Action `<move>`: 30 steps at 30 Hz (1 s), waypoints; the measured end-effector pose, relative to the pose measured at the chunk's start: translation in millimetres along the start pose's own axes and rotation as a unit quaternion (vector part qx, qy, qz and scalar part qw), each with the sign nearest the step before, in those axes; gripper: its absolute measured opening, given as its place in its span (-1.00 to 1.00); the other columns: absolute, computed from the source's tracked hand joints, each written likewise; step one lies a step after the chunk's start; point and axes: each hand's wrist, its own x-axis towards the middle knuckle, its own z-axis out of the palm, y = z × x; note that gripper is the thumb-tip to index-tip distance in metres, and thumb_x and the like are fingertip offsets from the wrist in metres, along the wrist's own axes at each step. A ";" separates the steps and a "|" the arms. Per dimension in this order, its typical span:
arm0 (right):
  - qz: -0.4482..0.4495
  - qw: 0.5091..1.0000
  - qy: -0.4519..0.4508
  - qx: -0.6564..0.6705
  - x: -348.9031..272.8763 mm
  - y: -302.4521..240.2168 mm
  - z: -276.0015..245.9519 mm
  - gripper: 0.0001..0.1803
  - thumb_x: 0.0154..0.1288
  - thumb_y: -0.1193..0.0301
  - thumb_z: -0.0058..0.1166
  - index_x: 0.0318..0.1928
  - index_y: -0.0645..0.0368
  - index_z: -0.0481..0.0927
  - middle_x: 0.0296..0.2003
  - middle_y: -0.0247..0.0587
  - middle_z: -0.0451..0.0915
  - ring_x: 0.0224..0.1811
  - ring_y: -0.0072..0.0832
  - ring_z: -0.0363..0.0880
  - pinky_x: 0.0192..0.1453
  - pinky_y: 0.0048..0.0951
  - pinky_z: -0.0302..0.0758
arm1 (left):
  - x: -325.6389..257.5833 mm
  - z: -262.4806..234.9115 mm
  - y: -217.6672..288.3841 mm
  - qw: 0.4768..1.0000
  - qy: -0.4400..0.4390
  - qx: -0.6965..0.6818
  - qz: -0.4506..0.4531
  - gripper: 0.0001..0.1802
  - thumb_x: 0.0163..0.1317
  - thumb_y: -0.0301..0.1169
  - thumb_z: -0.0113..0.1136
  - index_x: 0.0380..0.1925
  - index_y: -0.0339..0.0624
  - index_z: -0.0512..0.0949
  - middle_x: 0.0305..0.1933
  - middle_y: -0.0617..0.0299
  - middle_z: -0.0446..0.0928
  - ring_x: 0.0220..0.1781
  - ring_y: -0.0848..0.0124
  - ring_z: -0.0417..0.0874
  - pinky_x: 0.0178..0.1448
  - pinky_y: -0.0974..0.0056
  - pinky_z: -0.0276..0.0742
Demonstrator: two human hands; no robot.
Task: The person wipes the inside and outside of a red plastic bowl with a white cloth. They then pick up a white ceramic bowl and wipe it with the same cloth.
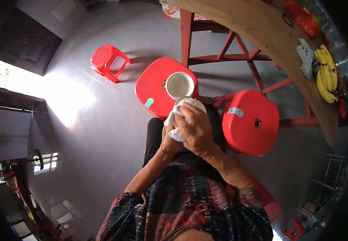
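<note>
A white, round, lid-like piece [195, 103] is held over my lap, and I cannot tell whether it is a lid or a shallow bowl. My right hand [197, 130] grips it, fingertips reaching over its near rim. A crumpled white cloth [174, 125] is bunched between my hands against the piece's left side. My left hand [170, 141] is closed on the cloth from below, its fingers largely hidden. Just beyond, a white round pot or bowl [180, 86] stands uncovered on a red plastic stool [151, 86].
Another red stool [248, 136] stands close at my right. A small red stool [103, 58] is on the grey floor farther left. The wooden table [258, 36] at the upper right carries bananas [326, 74], a grey cloth [305, 58] and red bags [301, 18].
</note>
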 end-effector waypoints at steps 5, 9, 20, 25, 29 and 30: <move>0.127 0.989 -0.040 0.067 12.7 18.4 -2.6 -0.65 0.04 0.48 0.20 -0.12 0.26 0.50 -0.15 -0.06 0.53 -0.10 -0.16 0.55 -0.02 -0.25 0.47 | 2.4 -0.3 15.4 0.903 -0.046 -0.373 -0.209 -0.66 0.30 -0.29 0.05 -0.02 -0.26 0.45 -0.05 0.17 0.54 -0.05 0.42 0.57 -0.01 0.29 0.48; 0.343 0.889 -0.130 0.275 24.0 59.2 -9.2 -0.80 0.26 0.40 0.06 -0.16 0.23 0.53 -0.27 -0.08 0.58 -0.23 -0.31 0.59 -0.16 -0.43 0.49 | -0.4 1.8 17.4 0.836 -0.080 -0.508 -0.194 -0.52 0.38 -0.21 -0.06 0.16 -0.34 0.34 0.02 0.16 0.51 0.01 0.39 0.55 0.09 0.28 0.47; 0.260 0.934 0.194 0.149 -15.5 20.8 20.6 -0.66 0.36 0.43 -0.05 0.10 0.27 0.37 0.02 0.01 0.42 0.04 -0.27 0.45 0.13 -0.33 0.39 | 43.2 4.8 29.4 0.714 0.038 -0.673 -0.188 -0.40 0.41 -0.03 -0.18 0.25 -0.26 0.21 0.27 0.02 0.32 0.30 0.15 0.34 0.38 0.03 0.22; 0.120 0.978 0.166 0.038 -16.6 9.9 18.3 -0.55 0.13 0.54 0.11 0.07 0.28 0.39 0.14 0.12 0.34 0.23 0.00 0.31 0.29 -0.17 0.25 | 40.5 8.4 22.8 0.757 0.022 -0.623 -0.196 -0.50 0.45 -0.15 -0.28 0.20 -0.28 0.28 0.19 0.03 0.39 0.19 0.19 0.45 0.28 0.11 0.35; 0.125 0.985 0.105 0.063 -3.5 19.7 4.1 -0.49 0.04 0.51 0.15 0.07 0.25 0.39 0.12 0.09 0.38 0.21 -0.01 0.33 0.25 -0.14 0.25 | 40.5 6.4 32.2 0.806 0.028 -0.566 -0.174 -0.56 0.45 -0.22 -0.28 0.19 -0.25 0.27 0.10 0.07 0.44 0.12 0.29 0.49 0.19 0.23 0.42; 0.141 0.980 0.093 0.101 -1.4 24.6 2.7 -0.47 0.01 0.51 0.16 0.07 0.24 0.39 0.11 0.08 0.39 0.20 0.00 0.33 0.24 -0.14 0.24 | 40.3 5.9 35.1 0.832 0.018 -0.529 -0.166 -0.56 0.44 -0.23 -0.24 0.20 -0.24 0.26 0.10 0.09 0.43 0.11 0.29 0.50 0.14 0.22 0.46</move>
